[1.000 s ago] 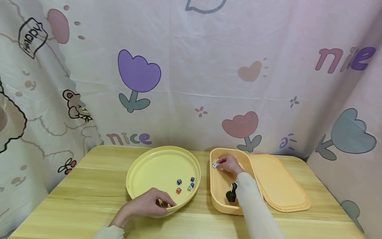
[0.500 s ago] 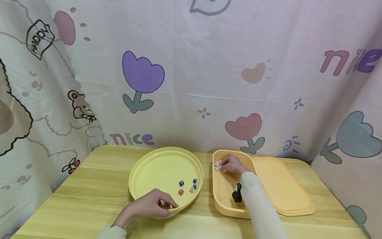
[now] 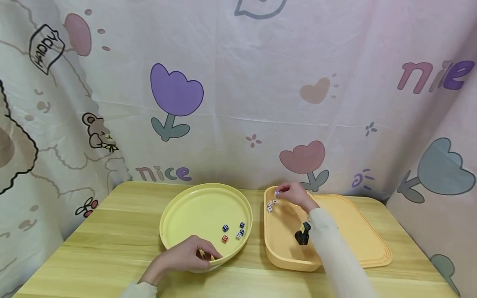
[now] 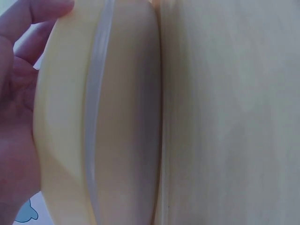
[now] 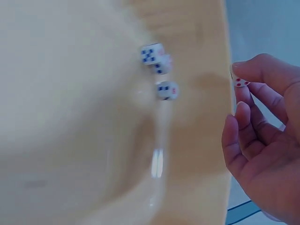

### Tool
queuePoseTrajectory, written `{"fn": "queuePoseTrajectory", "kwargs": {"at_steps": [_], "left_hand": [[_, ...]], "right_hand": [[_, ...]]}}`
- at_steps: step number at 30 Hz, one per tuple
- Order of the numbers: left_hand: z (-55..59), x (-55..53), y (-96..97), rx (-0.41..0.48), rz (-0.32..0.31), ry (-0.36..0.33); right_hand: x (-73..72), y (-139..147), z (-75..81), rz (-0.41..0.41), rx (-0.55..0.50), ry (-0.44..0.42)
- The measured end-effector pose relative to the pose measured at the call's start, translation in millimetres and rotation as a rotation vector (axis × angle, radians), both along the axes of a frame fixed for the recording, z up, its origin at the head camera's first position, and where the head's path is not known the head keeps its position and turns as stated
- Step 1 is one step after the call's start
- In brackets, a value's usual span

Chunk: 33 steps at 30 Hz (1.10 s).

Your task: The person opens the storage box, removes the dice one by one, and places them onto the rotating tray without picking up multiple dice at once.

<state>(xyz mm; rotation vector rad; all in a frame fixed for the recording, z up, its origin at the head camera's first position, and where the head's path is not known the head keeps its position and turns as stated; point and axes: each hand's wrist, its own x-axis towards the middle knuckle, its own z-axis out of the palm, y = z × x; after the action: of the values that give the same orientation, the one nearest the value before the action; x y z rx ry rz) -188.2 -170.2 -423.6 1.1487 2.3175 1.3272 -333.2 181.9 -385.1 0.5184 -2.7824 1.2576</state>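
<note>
My right hand (image 3: 296, 194) pinches a white die (image 5: 241, 82) between thumb and finger, over the far left corner of the orange rectangular box (image 3: 290, 265). Below it, several white dice (image 5: 167, 91) lie inside the box along its left wall. My left hand (image 3: 190, 252) grips the near rim of the yellow round tray (image 3: 197, 203); the left wrist view shows that rim against the palm and fingers. In the tray are a red die (image 3: 225, 239), a white die (image 3: 238, 236) and several dark blue dice (image 3: 225, 228). A small dark-marked thing under the left fingers is mostly hidden.
An orange lid (image 3: 357, 231) lies flat to the right of the box, partly behind the right sleeve. A black device (image 3: 302, 234) hangs by the right forearm. Behind the wooden table (image 3: 112, 231) hangs a printed curtain (image 3: 231, 82).
My right hand has risen and moved toward the box's far edge, now with a die between its fingertips. Several dice stay behind in the box. The left hand keeps its place on the tray.
</note>
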Motion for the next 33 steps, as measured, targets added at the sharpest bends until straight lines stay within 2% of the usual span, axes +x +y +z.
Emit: {"fn": "queuePoseTrajectory", "kwargs": {"at_steps": [3,9,16,25,33], "left_hand": [[-0.7,0.6,-0.5,0.0,0.005,-0.005],[-1.3,1.7,-1.3,0.005,0.004,-0.008],[-1.6,2.0,-1.5,0.001,0.008,-0.005],[-1.5,-0.8,-1.8,-0.001,0.0,0.004],[-2.8,-3.4,-0.5,0.002,-0.02,0.016]], "right_hand": [[0.3,1,4.8,-0.011,-0.016,0.006],[5.9,-1,13.0,-0.012,-0.049,-0.039],[21.3,-11,29.1,0.014,-0.102,-0.041],[50.3,-39,37.7,0.062,-0.188,0.032],[72.3,-49,42.1,-0.007,-0.22,0.126]]}}
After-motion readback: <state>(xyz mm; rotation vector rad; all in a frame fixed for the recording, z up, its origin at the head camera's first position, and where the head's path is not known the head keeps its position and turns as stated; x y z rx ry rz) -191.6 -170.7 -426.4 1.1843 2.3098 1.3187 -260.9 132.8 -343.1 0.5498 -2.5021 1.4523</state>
